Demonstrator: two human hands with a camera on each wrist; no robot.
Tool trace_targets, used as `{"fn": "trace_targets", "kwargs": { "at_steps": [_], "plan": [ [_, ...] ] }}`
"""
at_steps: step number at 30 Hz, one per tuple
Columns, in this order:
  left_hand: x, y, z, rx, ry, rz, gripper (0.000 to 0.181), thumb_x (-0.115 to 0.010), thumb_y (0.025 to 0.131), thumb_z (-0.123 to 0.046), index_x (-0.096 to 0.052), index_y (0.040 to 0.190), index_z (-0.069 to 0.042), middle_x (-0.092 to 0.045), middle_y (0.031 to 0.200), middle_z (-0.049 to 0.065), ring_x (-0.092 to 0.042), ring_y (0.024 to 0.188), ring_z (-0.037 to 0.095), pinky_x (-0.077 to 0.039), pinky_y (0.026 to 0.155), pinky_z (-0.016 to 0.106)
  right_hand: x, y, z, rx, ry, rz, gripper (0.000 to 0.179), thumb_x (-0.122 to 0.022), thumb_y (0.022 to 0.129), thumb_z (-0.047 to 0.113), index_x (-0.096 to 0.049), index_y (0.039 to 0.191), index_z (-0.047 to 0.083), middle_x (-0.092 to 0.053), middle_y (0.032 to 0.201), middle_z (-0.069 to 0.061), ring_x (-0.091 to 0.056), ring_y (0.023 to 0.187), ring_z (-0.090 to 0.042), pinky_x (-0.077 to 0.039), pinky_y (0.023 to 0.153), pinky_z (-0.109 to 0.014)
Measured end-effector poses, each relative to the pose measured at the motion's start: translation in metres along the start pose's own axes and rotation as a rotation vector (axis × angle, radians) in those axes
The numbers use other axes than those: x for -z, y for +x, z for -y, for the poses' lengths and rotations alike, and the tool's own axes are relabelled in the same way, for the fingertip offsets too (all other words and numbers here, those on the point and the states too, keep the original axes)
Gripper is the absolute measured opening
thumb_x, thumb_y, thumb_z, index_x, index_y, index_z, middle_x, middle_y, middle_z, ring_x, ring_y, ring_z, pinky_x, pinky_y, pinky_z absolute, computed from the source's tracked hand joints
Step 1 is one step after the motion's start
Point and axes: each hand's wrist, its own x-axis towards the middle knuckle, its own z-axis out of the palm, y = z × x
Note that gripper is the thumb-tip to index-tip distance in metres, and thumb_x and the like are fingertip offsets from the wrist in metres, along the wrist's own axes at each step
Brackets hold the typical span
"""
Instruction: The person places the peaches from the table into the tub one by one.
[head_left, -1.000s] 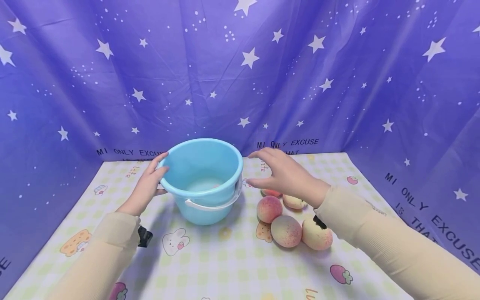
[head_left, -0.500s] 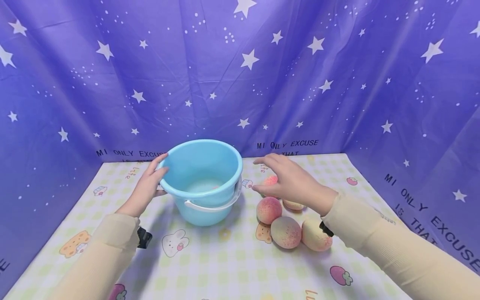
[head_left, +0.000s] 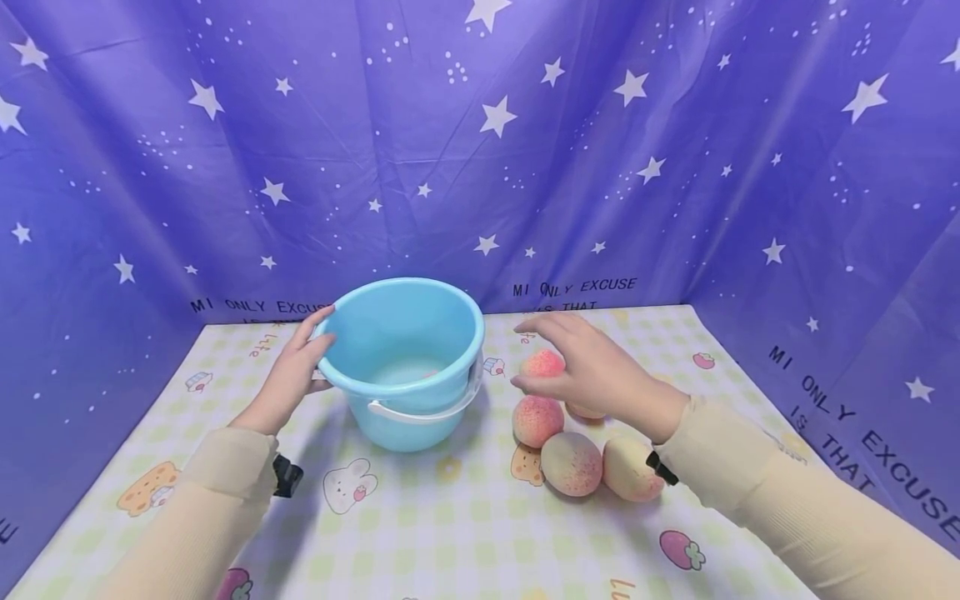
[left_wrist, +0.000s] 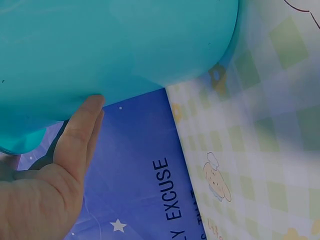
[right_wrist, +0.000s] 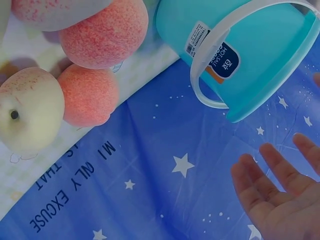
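A light blue bucket with a white handle stands upright left of the middle in the head view. My left hand grips its rim on the left side, and in the left wrist view the fingers press against the bucket's outer wall. Right of the bucket, my right hand hovers over several peaches with its fingers spread and holds nothing. Among them are a pink peach, a greyish one and a pale yellow one. A small pink patch shows on the bucket's floor; what it is cannot be told.
The table wears a checked cloth with cartoon prints. Purple star-patterned curtains close off the back and both sides. A label is stuck on the bucket's side facing the peaches.
My right hand has drawn back slightly from the bucket toward the right, over the peaches, uncovering more of the rear pink one. The left hand and bucket have stayed put.
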Motion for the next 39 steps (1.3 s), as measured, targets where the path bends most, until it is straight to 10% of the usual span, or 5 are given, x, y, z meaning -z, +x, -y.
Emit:
{"fn": "trace_targets", "kwargs": {
  "at_steps": [39],
  "plan": [
    [0.0, 0.001, 0.001, 0.0, -0.006, 0.005, 0.061, -0.034, 0.105, -0.031, -0.01, 0.16, -0.03, -0.004, 0.167, 0.015, -0.03, 0.144, 0.046, -0.046, 0.106, 0.057, -0.013, -0.035, -0.018, 0.03, -0.007, -0.085, 0.047, -0.076, 0.085, 0.04, -0.063, 0.124, 0.016, -0.065, 0.125, -0.002, -0.056, 0.124, -0.028, -0.047, 0.107, -0.05]
  ]
}}
